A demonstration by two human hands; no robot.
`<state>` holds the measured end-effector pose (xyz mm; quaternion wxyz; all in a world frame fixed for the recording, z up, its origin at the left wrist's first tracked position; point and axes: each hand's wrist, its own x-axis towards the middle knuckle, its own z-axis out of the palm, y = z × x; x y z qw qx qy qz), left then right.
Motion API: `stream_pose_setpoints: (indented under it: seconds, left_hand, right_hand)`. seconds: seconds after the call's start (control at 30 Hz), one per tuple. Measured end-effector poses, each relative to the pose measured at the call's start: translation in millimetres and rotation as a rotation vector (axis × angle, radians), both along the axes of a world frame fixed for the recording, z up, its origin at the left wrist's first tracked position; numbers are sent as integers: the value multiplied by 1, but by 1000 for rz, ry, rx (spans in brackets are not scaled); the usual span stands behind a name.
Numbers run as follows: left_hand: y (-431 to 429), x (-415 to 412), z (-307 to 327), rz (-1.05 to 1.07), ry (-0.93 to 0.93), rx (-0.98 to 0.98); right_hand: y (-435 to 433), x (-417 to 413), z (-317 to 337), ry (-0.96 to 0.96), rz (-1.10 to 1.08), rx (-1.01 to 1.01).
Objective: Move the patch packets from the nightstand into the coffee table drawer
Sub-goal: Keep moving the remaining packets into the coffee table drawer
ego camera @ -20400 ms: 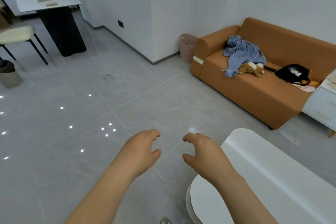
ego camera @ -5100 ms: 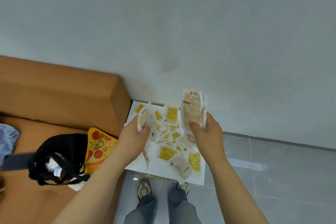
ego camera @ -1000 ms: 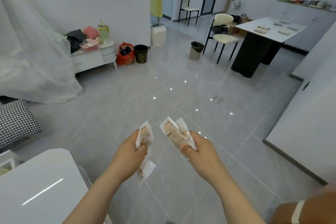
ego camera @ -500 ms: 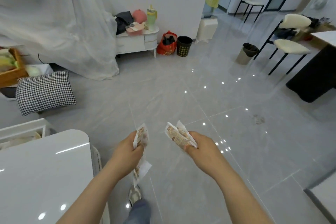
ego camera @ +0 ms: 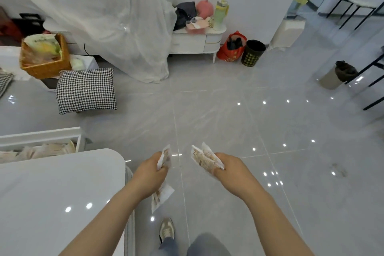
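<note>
Patch packets [ego camera: 204, 159] are in both my hands, held over the floor just right of the coffee table [ego camera: 58, 193]. My right hand [ego camera: 230, 172] pinches a fan of at least two between curled fingers and thumb. My left hand [ego camera: 149, 174] is fisted round the left bunch [ego camera: 162, 195], with one end poking above the knuckles and one hanging below; I cannot count it exactly. They are flat, crinkly white sachets with tan print.

The table top is glossy white with a rounded corner and mirrors the ceiling lights. At its far left side the drawer [ego camera: 41, 138] stands open, a white box with several stored packets [ego camera: 37, 150] lying in it, too blurred to count.

The floor [ego camera: 228, 120] is large polished grey tiles with marbled veining and thin grout lines. One shoe [ego camera: 166, 229] shows near the bottom edge.

Far left, a sheer white curtain [ego camera: 104, 16] drapes down to the tiles. Near it are two houndstooth cushions, one whole [ego camera: 86, 90] and one cut off at the left edge [ego camera: 4, 82], and one square wicker basket [ego camera: 44, 56].

Against the far wall a low white cabinet [ego camera: 197, 41] on short legs carries a pale green bottle [ego camera: 220, 13] and some soft clutter. To its right sit one red bag [ego camera: 231, 49] and two bins: a black patterned one [ego camera: 252, 53] touching the bag, and a grey one [ego camera: 336, 75] well apart at far right beside black chair legs [ego camera: 372, 89].
</note>
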<state>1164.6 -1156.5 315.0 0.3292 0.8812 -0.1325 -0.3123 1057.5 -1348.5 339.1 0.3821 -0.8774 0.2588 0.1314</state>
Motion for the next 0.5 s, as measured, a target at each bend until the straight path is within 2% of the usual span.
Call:
stream_pose_setpoints:
  seconds: [0.23, 0.5]
  left_hand:
    - [-25, 62, -7, 89, 9, 22]
    - [-63, 137, -17, 291, 7, 40]
  right_hand:
    - [-38, 83, -8, 26, 127, -15]
    - [-98, 191, -12, 61, 349, -59]
